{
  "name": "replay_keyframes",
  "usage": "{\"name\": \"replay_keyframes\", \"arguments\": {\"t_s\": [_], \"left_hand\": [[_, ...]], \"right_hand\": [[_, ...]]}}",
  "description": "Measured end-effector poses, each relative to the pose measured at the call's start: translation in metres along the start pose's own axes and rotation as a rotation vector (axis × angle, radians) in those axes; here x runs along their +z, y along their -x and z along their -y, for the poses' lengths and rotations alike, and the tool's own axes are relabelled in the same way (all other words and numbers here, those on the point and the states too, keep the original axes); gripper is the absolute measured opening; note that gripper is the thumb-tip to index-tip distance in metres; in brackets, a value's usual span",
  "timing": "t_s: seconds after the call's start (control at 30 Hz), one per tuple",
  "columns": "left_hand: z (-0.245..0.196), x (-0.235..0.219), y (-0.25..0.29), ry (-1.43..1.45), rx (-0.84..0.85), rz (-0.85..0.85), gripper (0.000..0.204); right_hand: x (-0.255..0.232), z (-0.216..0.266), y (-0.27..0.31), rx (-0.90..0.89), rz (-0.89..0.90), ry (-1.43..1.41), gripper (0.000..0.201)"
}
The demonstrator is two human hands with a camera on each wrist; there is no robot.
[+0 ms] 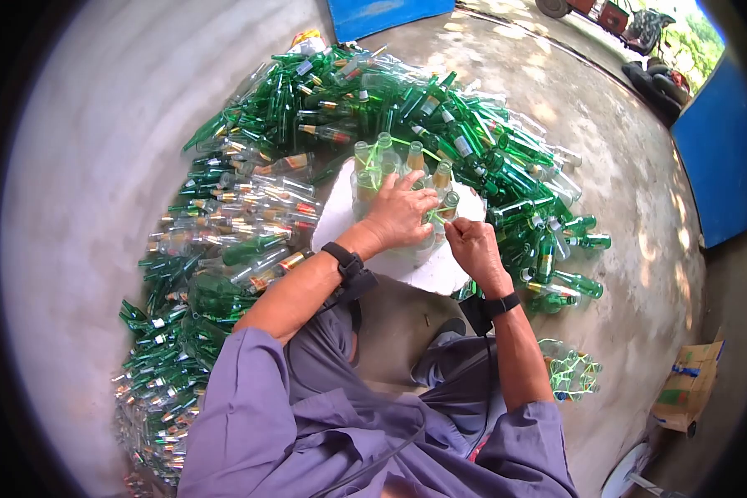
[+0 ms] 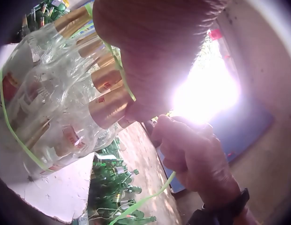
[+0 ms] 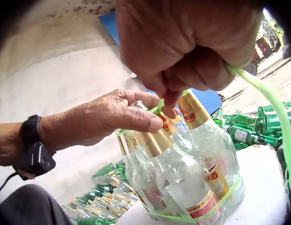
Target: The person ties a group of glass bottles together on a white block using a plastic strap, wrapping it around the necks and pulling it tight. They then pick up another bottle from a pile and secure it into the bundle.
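Clear bottles [image 3: 176,176] with gold necks stand bundled on a white slab [image 1: 436,270], a light green strap [image 3: 222,201] round their bodies and another round their necks. My left hand [image 1: 400,214] lies across the necks; in the right wrist view its thumb and fingers grip around a gold neck. Close beside it, my right hand [image 1: 476,249] has its fingers curled tightly on the green strap [image 3: 276,105], whose loose end trails away. In the left wrist view my left hand [image 2: 154,51] hides part of the necks, where both hands nearly meet.
Green and clear bottles [image 1: 278,108] lie heaped in an arc around the slab. Another strapped bundle [image 1: 571,373] is on the floor at the right, near a cardboard piece [image 1: 689,386]. Blue panels [image 1: 722,158] stand at the far side and right.
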State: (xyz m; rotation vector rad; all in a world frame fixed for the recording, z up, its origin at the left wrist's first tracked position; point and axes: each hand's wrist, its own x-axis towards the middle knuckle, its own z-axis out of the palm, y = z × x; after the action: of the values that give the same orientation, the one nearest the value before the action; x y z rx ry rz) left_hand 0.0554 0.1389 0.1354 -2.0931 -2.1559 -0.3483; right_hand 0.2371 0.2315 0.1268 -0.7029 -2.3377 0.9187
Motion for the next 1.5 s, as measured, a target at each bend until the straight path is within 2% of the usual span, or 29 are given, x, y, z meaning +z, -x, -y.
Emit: {"name": "replay_keyframes", "arguments": {"t_s": [0.1, 0.23, 0.27, 0.3, 0.5, 0.57, 0.6, 0.77, 0.83, 0.9, 0.97, 1.0, 1.07, 1.1, 1.17, 1.2, 1.23, 1.3, 1.33, 1.37, 1.43, 1.5], "left_hand": [[0.000, 0.003, 0.002, 0.029, -0.003, 0.027, 0.050], [0.001, 0.006, 0.002, 0.018, 0.001, 0.014, 0.050], [0.001, 0.007, 0.002, 0.011, 0.001, 0.008, 0.050], [0.000, 0.006, 0.001, 0.017, 0.001, 0.006, 0.050], [-0.001, 0.001, 0.002, 0.011, -0.012, 0.028, 0.048], [-0.002, 0.002, 0.002, 0.015, -0.014, 0.005, 0.048], [-0.002, 0.004, 0.001, 0.022, -0.014, 0.003, 0.048], [-0.002, 0.008, 0.003, 0.047, -0.028, -0.027, 0.050], [-0.002, 0.008, 0.005, 0.054, -0.024, -0.042, 0.052], [0.000, 0.004, 0.005, 0.050, -0.020, -0.059, 0.054], [0.001, 0.000, 0.008, 0.147, 0.019, -0.118, 0.058], [0.001, 0.000, 0.013, 0.145, 0.016, -0.114, 0.058], [0.002, -0.003, 0.026, 0.413, -0.031, -0.301, 0.063], [-0.001, -0.006, 0.036, 0.406, -0.030, -0.297, 0.063], [-0.010, -0.016, 0.062, 0.366, -0.273, -0.471, 0.069], [-0.006, -0.010, 0.074, 0.443, -0.328, -0.475, 0.079], [-0.004, 0.002, 0.082, 0.436, -0.328, -0.471, 0.079], [-0.001, 0.026, 0.096, 0.890, -0.626, -0.419, 0.084], [0.000, 0.038, 0.097, 1.196, -0.710, -0.359, 0.090], [0.001, 0.049, 0.097, 1.194, -0.708, -0.364, 0.090], [-0.002, 0.067, 0.092, 0.809, -0.708, -0.298, 0.091], [-0.011, 0.083, 0.084, 0.796, -0.717, -0.280, 0.093]], "right_hand": [[-0.009, 0.008, -0.004, -0.016, -0.002, -0.010, 0.023], [-0.025, 0.011, -0.029, -0.212, 0.052, 0.143, 0.017], [-0.030, 0.014, -0.036, -0.200, 0.081, 0.181, 0.015], [-0.033, 0.015, -0.046, -0.305, 0.060, 0.234, 0.016], [-0.030, 0.012, -0.083, -0.185, 0.178, 0.466, 0.017], [-0.028, 0.006, -0.089, -0.142, 0.165, 0.401, 0.017], [-0.027, 0.003, -0.090, -0.061, 0.168, 0.348, 0.019], [-0.017, -0.024, -0.086, 0.009, 0.116, 0.176, 0.023], [-0.005, -0.044, -0.081, 0.071, 0.050, 0.063, 0.026], [0.002, -0.052, -0.070, 0.168, 0.041, -0.178, 0.030], [0.017, -0.069, -0.065, 0.242, 0.011, -0.412, 0.029], [0.019, -0.067, -0.061, 0.243, 0.014, -0.416, 0.029], [0.022, -0.063, -0.057, 0.291, -0.030, -0.565, 0.028], [0.025, -0.064, -0.056, 0.290, -0.031, -0.574, 0.028], [0.038, -0.077, -0.054, 0.329, -0.075, -0.633, 0.027], [0.046, -0.088, -0.053, 0.293, -0.098, -0.611, 0.028], [0.048, -0.087, -0.052, 0.293, -0.098, -0.619, 0.028], [0.048, -0.082, -0.051, 0.236, -0.130, -0.580, 0.030], [0.045, -0.075, -0.050, 0.253, -0.116, -0.595, 0.032], [0.048, -0.077, -0.049, 0.249, -0.116, -0.596, 0.032], [0.057, -0.087, -0.051, 0.207, -0.194, -0.544, 0.032], [0.062, -0.098, -0.051, 0.187, -0.184, -0.511, 0.028]]}}
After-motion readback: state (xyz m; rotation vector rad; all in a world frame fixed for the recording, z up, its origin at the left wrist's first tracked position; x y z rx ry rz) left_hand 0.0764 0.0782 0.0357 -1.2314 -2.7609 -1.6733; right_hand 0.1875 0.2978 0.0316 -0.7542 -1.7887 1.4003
